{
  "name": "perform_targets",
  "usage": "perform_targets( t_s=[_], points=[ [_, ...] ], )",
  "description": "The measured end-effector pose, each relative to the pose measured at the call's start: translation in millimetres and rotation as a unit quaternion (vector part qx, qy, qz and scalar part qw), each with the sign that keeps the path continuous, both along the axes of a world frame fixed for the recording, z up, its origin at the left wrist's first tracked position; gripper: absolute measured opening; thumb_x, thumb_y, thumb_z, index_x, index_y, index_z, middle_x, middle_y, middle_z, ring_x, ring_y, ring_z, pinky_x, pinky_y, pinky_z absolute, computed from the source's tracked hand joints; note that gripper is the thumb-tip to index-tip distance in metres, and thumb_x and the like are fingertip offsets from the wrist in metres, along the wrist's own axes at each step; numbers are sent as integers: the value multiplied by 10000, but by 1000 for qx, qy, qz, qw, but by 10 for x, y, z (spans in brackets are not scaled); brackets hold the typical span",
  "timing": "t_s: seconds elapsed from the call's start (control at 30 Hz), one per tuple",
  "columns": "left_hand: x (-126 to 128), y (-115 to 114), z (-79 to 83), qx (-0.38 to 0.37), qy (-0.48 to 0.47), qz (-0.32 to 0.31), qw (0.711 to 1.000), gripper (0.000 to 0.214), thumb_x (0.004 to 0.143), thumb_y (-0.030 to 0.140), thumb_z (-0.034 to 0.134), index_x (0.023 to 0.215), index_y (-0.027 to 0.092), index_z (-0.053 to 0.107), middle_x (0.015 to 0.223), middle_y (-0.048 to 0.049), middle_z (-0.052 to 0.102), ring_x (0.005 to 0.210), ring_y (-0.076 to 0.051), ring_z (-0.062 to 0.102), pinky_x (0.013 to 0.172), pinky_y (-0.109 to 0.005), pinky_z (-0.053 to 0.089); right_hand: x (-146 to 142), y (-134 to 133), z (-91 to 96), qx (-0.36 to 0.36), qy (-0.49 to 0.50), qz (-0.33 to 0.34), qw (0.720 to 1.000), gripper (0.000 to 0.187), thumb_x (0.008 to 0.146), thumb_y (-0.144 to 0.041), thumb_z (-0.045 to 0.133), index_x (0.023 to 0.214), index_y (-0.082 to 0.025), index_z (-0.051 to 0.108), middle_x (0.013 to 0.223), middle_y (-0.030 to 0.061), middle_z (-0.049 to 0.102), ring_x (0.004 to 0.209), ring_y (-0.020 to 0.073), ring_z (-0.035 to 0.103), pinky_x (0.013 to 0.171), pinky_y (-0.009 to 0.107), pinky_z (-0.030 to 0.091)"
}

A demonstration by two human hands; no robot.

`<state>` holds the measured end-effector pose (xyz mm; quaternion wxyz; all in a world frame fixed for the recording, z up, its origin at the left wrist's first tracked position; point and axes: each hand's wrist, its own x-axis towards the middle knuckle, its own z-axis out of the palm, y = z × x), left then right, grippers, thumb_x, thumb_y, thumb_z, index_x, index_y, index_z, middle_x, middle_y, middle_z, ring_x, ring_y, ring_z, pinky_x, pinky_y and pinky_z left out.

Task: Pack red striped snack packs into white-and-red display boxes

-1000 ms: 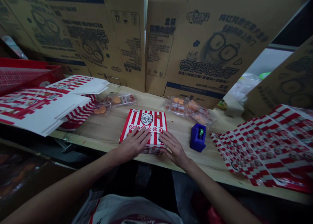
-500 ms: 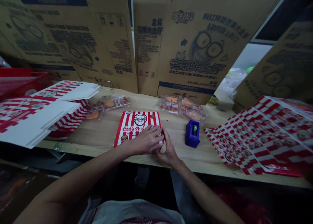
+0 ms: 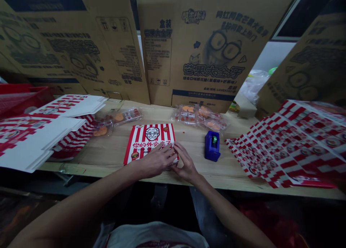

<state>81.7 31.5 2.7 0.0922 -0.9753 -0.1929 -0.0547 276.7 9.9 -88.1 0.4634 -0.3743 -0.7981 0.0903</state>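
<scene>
Working: a person at a wooden bench (image 3: 229,172), both bare hands on a box (image 3: 149,137).

Box: flat, closed, red and white striped, printed with a bespectacled cartoon face and a small burger; it lies squarely near the bench's front edge, about midway along.

Left hand (image 3: 156,160): draped over the box's front edge, fingers spread across the lid toward the right corner.

Right hand (image 3: 186,165): curled at the front right corner, fingers (image 3: 180,150) touching the lid, just beside the left hand.

Grip: narrow, hands close together on the box; whether either truly pinches it or merely rests there, I cannot tell.

Beyond the box: food packs (image 3: 187,114) in clear wrap lie along the back of the bench, left and right of centre.

To the right: a blue tape dispenser (image 3: 212,146) stands near the box; further right lies a spread of printed sheets (image 3: 292,147) in the same red and white.

To the left: stacks of flat boxes (image 3: 43,143), with a red crate (image 3: 16,100) behind them.

Behind: tall cardboard cartons (image 3: 216,49) stand upright against the bench.
</scene>
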Motion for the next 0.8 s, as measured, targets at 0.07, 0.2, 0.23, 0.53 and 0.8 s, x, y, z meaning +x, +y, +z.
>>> perform_targets(
  t_s=[0.07,0.2,0.23,0.53,0.8],
  points=[
    [-77,-61,-102,22,-24,21,999,430,915,317,524,1290,112,476,1324,-168,569,1312,-300,450,1077,-468,352,33,-11,26,34,-25,-7,999,753,829,-323,669,1475,-211,300,1498,163,374,1417,318,288,1102,554,361],
    [-398,-220,-298,117,-107,94,983,403,922,314,532,1250,79,523,1288,-197,600,1249,-322,523,1064,-507,384,64,-61,113,65,-89,12,994,674,872,-264,621,1472,-219,319,1465,154,434,1407,304,315,1086,560,382],
    [-495,-257,-345,136,-131,105,976,377,919,262,536,1253,87,525,1273,-189,614,1248,-318,527,1070,-524,378,62,-69,130,71,-104,20,992,656,880,-247,610,1470,-229,325,1449,143,461,1398,297,336,1085,557,385],
    [-836,-331,-649,135,-290,113,941,355,866,132,594,1217,172,556,1156,-117,698,1244,-276,545,989,-464,481,0,-15,102,124,-91,28,988,513,895,-130,567,1384,-248,470,1229,103,663,1230,250,560,998,493,496],
    [-683,-294,-685,163,-347,149,912,235,838,165,642,1067,204,605,1036,-95,735,1089,-273,655,881,-443,523,-172,-17,149,139,-99,11,985,458,861,-235,649,1307,-227,546,1128,122,696,1157,287,600,970,529,506]
  ],
)
